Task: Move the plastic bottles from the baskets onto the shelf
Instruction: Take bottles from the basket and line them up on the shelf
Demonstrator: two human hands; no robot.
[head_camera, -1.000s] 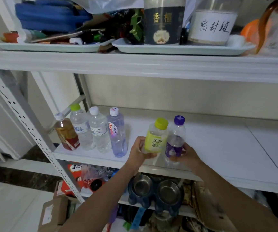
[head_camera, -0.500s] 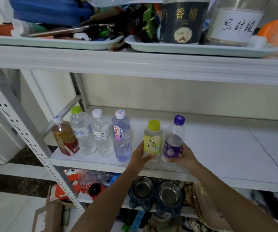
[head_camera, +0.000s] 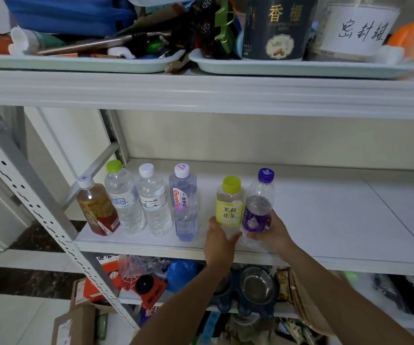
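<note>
Loosely the left hand (head_camera: pixel 219 241) touches the yellow-capped bottle (head_camera: pixel 229 210); the right hand (head_camera: pixel 273 232) clasps the clear purple-capped bottle (head_camera: pixel 259 205).

Soft, even light falls where I work; shadows are faint. My wide lens bows the white upper shelf edge (head_camera: pixel 201 90), and the corners blur.

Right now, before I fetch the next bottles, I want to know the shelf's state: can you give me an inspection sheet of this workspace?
Surface: white middle shelf, free room at right.
Job's things: four bottles stand at left; yellow-capped bottle and purple-capped bottle next along; baskets not in view.
Clutter: loaded trays above; steel bowls below.
Grippers: left hand touches yellow-capped bottle's base, fingers loose; right hand grips purple-capped bottle.
Cables: nothing seen.
Surroundings: cardboard box on tiled floor.
</note>
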